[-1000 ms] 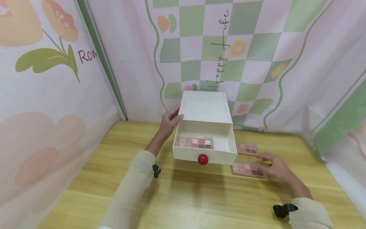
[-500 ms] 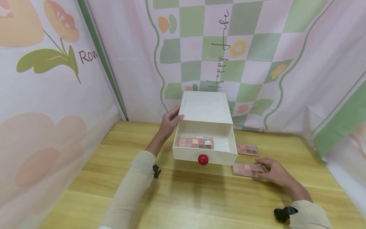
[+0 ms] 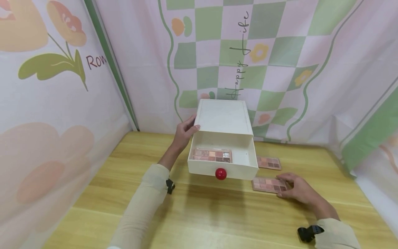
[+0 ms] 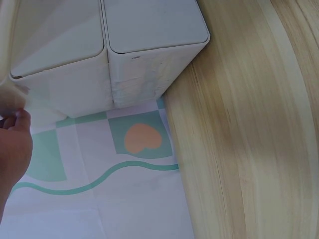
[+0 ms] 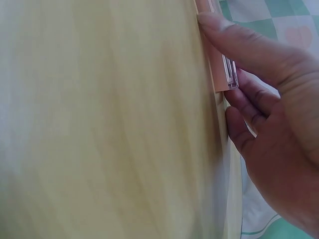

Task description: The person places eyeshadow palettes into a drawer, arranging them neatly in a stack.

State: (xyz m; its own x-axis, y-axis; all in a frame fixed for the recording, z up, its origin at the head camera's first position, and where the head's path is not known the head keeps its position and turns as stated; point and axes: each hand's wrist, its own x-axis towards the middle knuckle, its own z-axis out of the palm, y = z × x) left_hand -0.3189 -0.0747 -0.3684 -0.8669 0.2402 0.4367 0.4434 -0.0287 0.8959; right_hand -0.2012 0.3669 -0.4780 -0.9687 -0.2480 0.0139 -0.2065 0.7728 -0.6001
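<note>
Table (image 3: 199,214) of pale wood fills the bottom of the view, patterned cloth hung behind it. On it sits the white box (image 3: 223,116), its drawer (image 3: 222,165) pulled out toward the person, red knob (image 3: 220,173) facing front. One palette (image 3: 212,155) lies flat in the drawer, along its front wall. The left hand (image 3: 184,131) clasps the box's left corner, fingers curled onto it, likely bracing the box so it stays put while the drawer stands open. Two more palettes lie on the table to the right of the drawer: a far palette (image 3: 268,162) untouched, and a near palette (image 3: 269,184) under the right hand (image 3: 296,189). That hand pinches the near palette's right end, thumb on the far edge and fingers bent at the near edge, a grip that looks set to lift it off the wood. The wrist view confirms contact, fingertips (image 5: 214,22) right on the case edge.
</note>
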